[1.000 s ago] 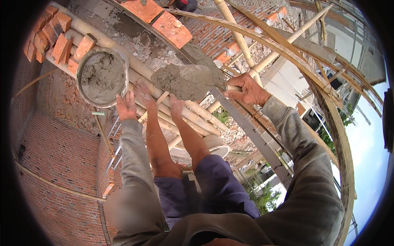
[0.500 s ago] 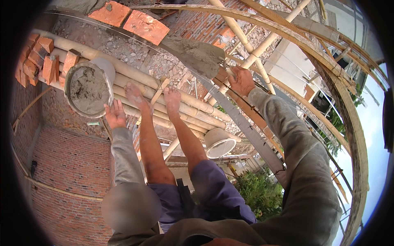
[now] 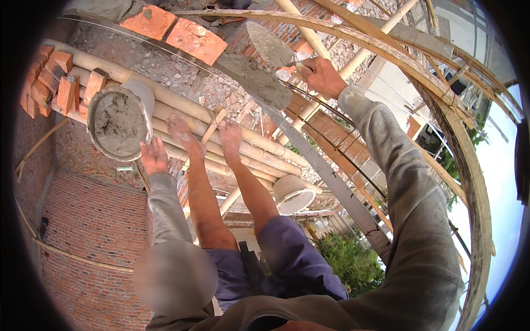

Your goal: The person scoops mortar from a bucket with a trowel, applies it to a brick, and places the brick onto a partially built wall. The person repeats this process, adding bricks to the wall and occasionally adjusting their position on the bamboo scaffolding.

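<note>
My right hand is closed round the handle of a trowel, whose mortar-smeared blade is beyond the top of the wall. Just nearer than the blade, a bed of grey mortar lies along the wall top. Two orange bricks sit in line to the left of it, with a taut string running along their near side. My left hand, fingers stretched out and palm up, is at the lower right rim of a bucket of wet mortar. Whether its fingertips touch the rim is hard to tell.
My bare feet stand on bamboo poles laid side by side. Loose bricks are stacked at their left end; a second bucket is to the right, below the poles. Curved-looking timber and bamboo scaffolding cross the right side. Rubble lies beyond the poles.
My right hand has moved the trowel up and away from the mortar bed, baring the mortar on the wall top. My left hand has stayed by the bucket.
</note>
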Motion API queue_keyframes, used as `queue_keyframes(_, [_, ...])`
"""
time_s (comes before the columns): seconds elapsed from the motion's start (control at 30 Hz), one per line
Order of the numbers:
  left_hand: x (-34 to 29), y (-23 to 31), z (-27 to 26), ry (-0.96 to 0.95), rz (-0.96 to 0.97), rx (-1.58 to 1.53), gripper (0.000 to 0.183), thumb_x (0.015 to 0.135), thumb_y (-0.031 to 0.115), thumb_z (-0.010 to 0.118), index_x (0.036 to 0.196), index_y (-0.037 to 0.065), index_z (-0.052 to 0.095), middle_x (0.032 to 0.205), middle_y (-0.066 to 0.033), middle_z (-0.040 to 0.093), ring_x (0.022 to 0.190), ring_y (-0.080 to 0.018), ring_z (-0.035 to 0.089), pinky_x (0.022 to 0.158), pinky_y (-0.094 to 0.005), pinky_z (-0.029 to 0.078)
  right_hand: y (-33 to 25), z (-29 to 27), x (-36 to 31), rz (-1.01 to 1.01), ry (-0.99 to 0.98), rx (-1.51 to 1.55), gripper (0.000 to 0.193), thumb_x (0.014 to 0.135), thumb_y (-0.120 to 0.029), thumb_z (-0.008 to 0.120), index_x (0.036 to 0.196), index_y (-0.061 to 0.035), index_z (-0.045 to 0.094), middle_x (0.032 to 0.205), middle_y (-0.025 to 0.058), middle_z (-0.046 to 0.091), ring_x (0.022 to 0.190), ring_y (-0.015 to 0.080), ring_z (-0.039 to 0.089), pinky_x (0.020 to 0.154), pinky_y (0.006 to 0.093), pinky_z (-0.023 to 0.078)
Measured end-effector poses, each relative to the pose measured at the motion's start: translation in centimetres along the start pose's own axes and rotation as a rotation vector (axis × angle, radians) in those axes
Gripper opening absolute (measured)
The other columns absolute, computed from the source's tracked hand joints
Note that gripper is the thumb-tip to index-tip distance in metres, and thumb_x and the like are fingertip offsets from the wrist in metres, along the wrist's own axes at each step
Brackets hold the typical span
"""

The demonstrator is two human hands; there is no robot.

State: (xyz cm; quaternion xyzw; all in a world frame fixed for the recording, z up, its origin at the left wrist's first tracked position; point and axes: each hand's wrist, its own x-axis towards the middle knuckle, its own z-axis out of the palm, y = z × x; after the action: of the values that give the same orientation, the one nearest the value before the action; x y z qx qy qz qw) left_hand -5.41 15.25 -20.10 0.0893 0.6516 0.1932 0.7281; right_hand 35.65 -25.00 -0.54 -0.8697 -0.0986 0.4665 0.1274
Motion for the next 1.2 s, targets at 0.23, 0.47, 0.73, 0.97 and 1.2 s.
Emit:
queue_keyframes(0.23, [0.4, 0.4, -0.3, -0.035, -0.068, -0.088, 0.067, 0.108, 0.027, 0.064, 0.159, -0.003, 0.034, 0.170, -0.0226, 0.030, 0.157, -0.0354, 0.032, 0.125, -0.0529, 0.042, 1.5, -0.2, 8.2, -0.073, -0.451, 0.039, 0.023, 0.101, -0.028, 0.063, 0.110, -0.0077, 0.066, 0.081, 0.0059, 0.069, 0.068, 0.0191, 0.068, 0.060, 0.0344, 0.054])
queue_keyframes(0.47, [-1.1, 0.2, 1.1, 0.004, -0.045, -0.053, 0.066, 0.109, 0.025, 0.062, 0.163, 0.000, 0.031, 0.172, -0.0199, 0.026, 0.159, -0.0343, 0.029, 0.125, -0.0529, 0.041, 12.1, 5.4, 4.3, -0.792, -0.429, -0.470, 0.021, 0.100, -0.024, 0.064, 0.113, -0.0077, 0.058, 0.079, 0.0061, 0.065, 0.068, 0.0206, 0.065, 0.052, 0.0365, 0.051])
queue_keyframes(0.73, [-1.5, 0.6, 1.7, 0.034, -0.076, -0.033, 0.062, 0.112, 0.024, 0.056, 0.163, 0.001, 0.032, 0.173, -0.0187, 0.026, 0.159, -0.0339, 0.030, 0.124, -0.0540, 0.042, 14.3, 2.9, -1.3, -0.017, -0.769, -0.367, 0.027, 0.099, -0.019, 0.059, 0.112, 0.0040, 0.067, 0.073, 0.0147, 0.072, 0.067, 0.0332, 0.072, 0.059, 0.0464, 0.058])
queue_keyframes(0.97, [-2.3, 0.4, 3.0, 0.067, -0.121, -0.074, 0.074, 0.104, 0.031, 0.065, 0.163, 0.001, 0.031, 0.171, -0.0193, 0.028, 0.157, -0.0361, 0.032, 0.125, -0.0556, 0.039, 3.2, -6.7, -5.0, 0.317, -0.384, -0.300, 0.040, 0.101, -0.034, 0.058, 0.097, 0.0039, 0.069, 0.075, 0.0110, 0.070, 0.065, 0.0269, 0.073, 0.062, 0.0424, 0.057])
queue_keyframes(1.2, [-5.8, -0.6, 3.9, 0.083, -0.029, -0.231, 0.088, 0.097, 0.037, 0.068, 0.168, 0.013, 0.021, 0.174, -0.0188, 0.020, 0.158, -0.0377, 0.030, 0.124, -0.0620, 0.031, -19.2, -10.4, -6.1, -0.276, -0.645, -0.202, 0.012, 0.097, -0.009, 0.065, 0.101, 0.0029, 0.065, 0.077, 0.0154, 0.066, 0.069, 0.0293, 0.067, 0.062, 0.0394, 0.051])
